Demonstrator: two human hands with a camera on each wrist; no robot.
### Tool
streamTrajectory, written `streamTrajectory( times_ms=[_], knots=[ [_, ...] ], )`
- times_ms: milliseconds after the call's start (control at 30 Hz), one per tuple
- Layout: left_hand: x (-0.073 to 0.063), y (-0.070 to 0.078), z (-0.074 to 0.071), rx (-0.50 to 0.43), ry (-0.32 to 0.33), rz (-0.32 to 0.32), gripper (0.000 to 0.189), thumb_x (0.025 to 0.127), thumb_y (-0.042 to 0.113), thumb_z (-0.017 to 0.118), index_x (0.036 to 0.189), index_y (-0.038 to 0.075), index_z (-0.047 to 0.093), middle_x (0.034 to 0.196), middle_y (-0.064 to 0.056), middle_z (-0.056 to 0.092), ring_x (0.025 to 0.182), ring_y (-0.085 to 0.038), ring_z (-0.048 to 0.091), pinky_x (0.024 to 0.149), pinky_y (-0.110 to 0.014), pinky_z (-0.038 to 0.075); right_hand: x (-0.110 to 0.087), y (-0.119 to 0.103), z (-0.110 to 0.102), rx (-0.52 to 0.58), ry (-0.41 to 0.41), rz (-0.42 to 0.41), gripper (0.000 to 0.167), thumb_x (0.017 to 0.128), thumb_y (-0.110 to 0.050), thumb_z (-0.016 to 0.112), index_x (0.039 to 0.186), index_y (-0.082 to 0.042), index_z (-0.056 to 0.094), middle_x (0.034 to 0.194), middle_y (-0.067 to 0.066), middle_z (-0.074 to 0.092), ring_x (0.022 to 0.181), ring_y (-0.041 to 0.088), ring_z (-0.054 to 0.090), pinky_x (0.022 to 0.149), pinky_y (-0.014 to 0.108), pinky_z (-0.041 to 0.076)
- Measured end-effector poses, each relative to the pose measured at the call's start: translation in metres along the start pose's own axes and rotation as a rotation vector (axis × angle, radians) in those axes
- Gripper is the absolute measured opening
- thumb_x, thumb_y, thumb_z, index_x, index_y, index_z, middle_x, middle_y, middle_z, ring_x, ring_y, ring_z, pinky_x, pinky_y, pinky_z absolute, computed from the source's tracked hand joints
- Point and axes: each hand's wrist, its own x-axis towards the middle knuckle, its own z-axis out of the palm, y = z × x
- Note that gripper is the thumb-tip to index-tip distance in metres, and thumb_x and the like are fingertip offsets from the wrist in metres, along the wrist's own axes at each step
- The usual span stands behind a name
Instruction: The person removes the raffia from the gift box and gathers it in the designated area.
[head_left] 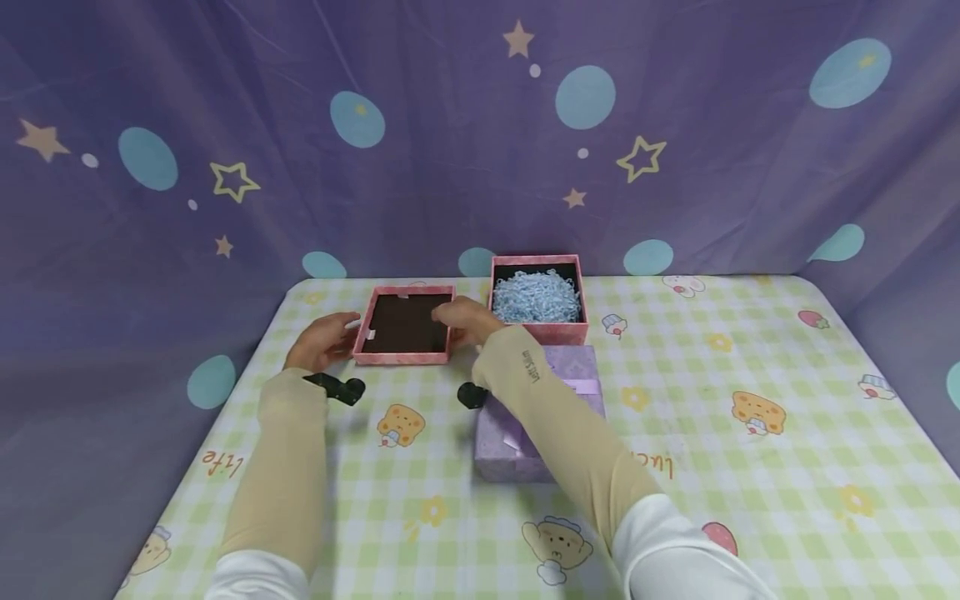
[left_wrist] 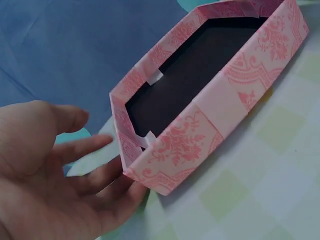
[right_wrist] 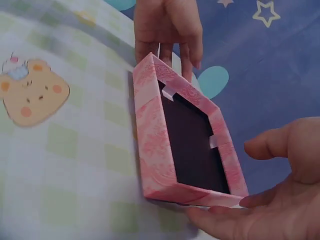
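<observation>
A pink patterned box lid (head_left: 408, 360) lies with its black inside facing up and small white tabs at its inner edges. My left hand (head_left: 324, 340) is at its left side, with fingertips right at the lid's wall (left_wrist: 170, 155) and the thumb apart from it in the left wrist view. On the opposite side is my right hand (head_left: 471, 319). In the right wrist view, the right fingers (right_wrist: 215, 222) touch the low edge of the lid (right_wrist: 150, 125), while the thumb stands away from the rim.
Behind my right hand stands an open pink box (head_left: 542, 333) holding blue shredded paper (head_left: 536, 296). A purple gift box (head_left: 510, 467) with a ribbon sits partly under my right forearm. A checked cloth (head_left: 750, 350) covers the table; a purple curtain (head_left: 450, 192) hangs behind.
</observation>
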Motion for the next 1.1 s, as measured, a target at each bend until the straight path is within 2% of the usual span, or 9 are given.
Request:
streamTrajectory(
  times_ms=[133, 233, 300, 400, 500, 633, 900, 1000, 1100],
  knots=[
    [-0.007, 0.008, 0.001, -0.066, 0.184, 0.022, 0.052, 0.102, 0.033, 0.036, 0.147, 0.006, 0.032, 0.108, -0.003, 0.047, 0.084, -0.008, 0.049, 0.090, -0.027, 0.046, -0.021, -0.014, -0.003, -0.130, 0.044, -0.104, 0.060, 0.095, -0.018, 0.052, 0.146, 0.001, 0.027, 0.151, 0.013, 0.033, 0.136, 0.026, 0.038, 0.110, 0.039, 0.038],
    [-0.010, 0.016, 0.005, -0.101, 0.393, 0.078, 0.047, 0.100, 0.028, 0.040, 0.139, 0.003, 0.041, 0.106, -0.002, 0.046, 0.081, -0.008, 0.045, 0.083, -0.025, 0.045, -0.029, -0.023, -0.007, -0.236, 0.081, -0.211, 0.061, 0.098, -0.023, 0.048, 0.149, 0.000, 0.024, 0.153, 0.012, 0.029, 0.141, 0.025, 0.031, 0.114, 0.038, 0.032],
    [-0.011, 0.023, 0.008, -0.123, 0.493, 0.124, 0.043, 0.098, 0.025, 0.041, 0.135, 0.002, 0.045, 0.110, -0.003, 0.047, 0.079, -0.008, 0.043, 0.075, -0.022, 0.044, -0.032, -0.029, -0.011, -0.289, 0.117, -0.282, 0.059, 0.099, -0.025, 0.046, 0.148, -0.002, 0.025, 0.153, 0.013, 0.030, 0.140, 0.025, 0.031, 0.114, 0.039, 0.032],
    [-0.013, 0.037, 0.015, -0.172, 0.543, 0.181, 0.038, 0.096, 0.022, 0.042, 0.129, 0.003, 0.047, 0.113, -0.002, 0.048, 0.078, -0.006, 0.044, 0.073, -0.021, 0.044, -0.034, -0.036, -0.018, -0.324, 0.186, -0.375, 0.053, 0.099, -0.025, 0.045, 0.146, -0.004, 0.030, 0.151, 0.014, 0.035, 0.138, 0.026, 0.036, 0.112, 0.039, 0.034],
    [-0.018, 0.052, 0.026, -0.214, 0.482, 0.241, 0.034, 0.096, 0.018, 0.041, 0.126, 0.003, 0.046, 0.103, 0.001, 0.049, 0.078, -0.006, 0.047, 0.083, -0.024, 0.048, -0.034, -0.041, -0.026, -0.359, 0.286, -0.469, 0.046, 0.098, -0.021, 0.048, 0.141, -0.005, 0.039, 0.144, 0.015, 0.044, 0.131, 0.026, 0.044, 0.108, 0.037, 0.039],
    [-0.027, 0.073, 0.045, -0.203, 0.350, 0.296, 0.032, 0.097, 0.016, 0.040, 0.126, 0.003, 0.043, 0.095, 0.004, 0.047, 0.081, -0.005, 0.049, 0.091, -0.028, 0.048, -0.037, -0.042, -0.043, -0.358, 0.380, -0.559, 0.040, 0.096, -0.017, 0.051, 0.135, -0.008, 0.048, 0.136, 0.014, 0.051, 0.122, 0.025, 0.052, 0.100, 0.037, 0.045],
    [-0.043, 0.102, 0.082, -0.100, 0.117, 0.368, 0.038, 0.099, 0.015, 0.046, 0.133, -0.002, 0.039, 0.102, -0.005, 0.051, 0.082, -0.010, 0.054, 0.070, -0.017, 0.050, -0.045, -0.038, -0.082, -0.302, 0.449, -0.639, 0.037, 0.095, -0.018, 0.052, 0.132, -0.012, 0.053, 0.133, 0.009, 0.053, 0.119, 0.024, 0.053, 0.097, 0.038, 0.047],
    [-0.046, 0.108, 0.096, -0.048, 0.031, 0.383, 0.041, 0.100, 0.015, 0.047, 0.135, -0.003, 0.039, 0.111, -0.012, 0.053, 0.089, -0.015, 0.056, 0.083, -0.027, 0.054, -0.048, -0.037, -0.095, -0.301, 0.464, -0.650, 0.037, 0.094, -0.018, 0.054, 0.131, -0.011, 0.053, 0.133, 0.010, 0.054, 0.119, 0.025, 0.054, 0.097, 0.039, 0.047],
    [-0.047, 0.111, 0.111, -0.019, -0.050, 0.384, 0.041, 0.099, 0.014, 0.048, 0.136, -0.004, 0.040, 0.119, -0.019, 0.052, 0.091, -0.018, 0.055, 0.100, -0.041, 0.048, -0.049, -0.034, -0.105, -0.314, 0.479, -0.649, 0.038, 0.093, -0.017, 0.055, 0.130, -0.008, 0.054, 0.131, 0.012, 0.054, 0.119, 0.027, 0.055, 0.097, 0.040, 0.047]
  ],
)
